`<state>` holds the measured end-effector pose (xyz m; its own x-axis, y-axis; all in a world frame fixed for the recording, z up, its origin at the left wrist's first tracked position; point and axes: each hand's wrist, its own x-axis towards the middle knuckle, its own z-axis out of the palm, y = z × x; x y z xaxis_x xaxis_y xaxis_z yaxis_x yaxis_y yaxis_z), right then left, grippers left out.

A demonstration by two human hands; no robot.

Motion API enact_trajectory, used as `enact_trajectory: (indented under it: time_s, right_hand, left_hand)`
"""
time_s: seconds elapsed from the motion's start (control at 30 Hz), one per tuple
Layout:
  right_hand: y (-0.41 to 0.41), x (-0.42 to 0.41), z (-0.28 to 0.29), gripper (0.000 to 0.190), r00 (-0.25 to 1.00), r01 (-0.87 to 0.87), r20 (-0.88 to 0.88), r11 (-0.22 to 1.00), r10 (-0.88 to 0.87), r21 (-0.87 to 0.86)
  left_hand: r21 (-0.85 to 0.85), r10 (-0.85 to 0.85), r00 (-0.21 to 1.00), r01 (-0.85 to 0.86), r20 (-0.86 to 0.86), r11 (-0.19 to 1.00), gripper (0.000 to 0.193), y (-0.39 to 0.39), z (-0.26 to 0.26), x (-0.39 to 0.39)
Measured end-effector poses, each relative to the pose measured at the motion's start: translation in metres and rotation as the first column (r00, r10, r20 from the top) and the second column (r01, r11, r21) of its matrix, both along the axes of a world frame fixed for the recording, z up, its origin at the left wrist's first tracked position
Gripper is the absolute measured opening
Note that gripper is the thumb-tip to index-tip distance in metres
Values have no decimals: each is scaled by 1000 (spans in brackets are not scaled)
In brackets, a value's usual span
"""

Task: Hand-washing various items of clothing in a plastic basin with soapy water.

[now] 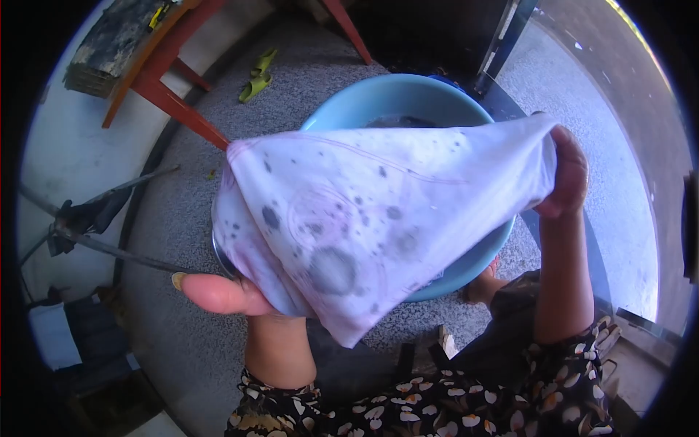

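Observation:
A white cloth [349, 207] with dark spots and faint pinkish marks is stretched between my hands, above a light-blue basin [404, 98]. My left hand [229, 295] holds its lower left end, the thumb sticking out sideways and the other fingers hidden beneath the fabric. A curved metallic edge [223, 259] shows beside that hand; what it belongs to is hidden. At the right, my right hand [568, 169] grips the gathered end of the cloth. Something dark lies inside the basin, mostly covered by the cloth.
Green slippers [256, 84] lie on the grey speckled floor beyond the basin. A red-legged wooden table [175, 104] stands at upper left, with a metal rod frame [109, 246] below it. A doorway edge [499, 49] is at upper right. My foot [483, 284] is beside the basin.

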<state>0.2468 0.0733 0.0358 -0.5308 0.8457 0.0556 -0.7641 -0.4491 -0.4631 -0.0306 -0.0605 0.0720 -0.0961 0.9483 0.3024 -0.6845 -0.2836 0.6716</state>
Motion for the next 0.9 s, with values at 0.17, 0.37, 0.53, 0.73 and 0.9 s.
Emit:
enact_trajectory:
  time_s: [0.17, 0.37, 0.53, 0.73, 0.9]
  right_hand:
    - [4, -16, -1, 32, 905, 355, 275, 932, -324, -74]
    - [2, -16, 20, 10, 821, 397, 420, 915, -386, 65]
    - [6, -2, 14, 14, 577, 209, 653, 862, -491, 462]
    - [7, -3, 97, 26, 554, 10, 517, 625, -653, 780]
    - [8, -6, 157, 22, 818, 83, 306, 627, -487, 775]
  left_hand:
    - [-557, -420, 871, 224, -253, 800, 93, 11, -9, 0]
    - [-732, -673, 575, 178, -465, 657, 45, 6, -25, 5]
    - [-387, -104, 912, -63, -396, 920, 46, 8, 33, -20]
    - [-179, -77, 892, -4, -444, 984, 51, -16, 179, -31]
    - [-111, -179, 829, 142, -530, 984, 56, -48, 259, -15]
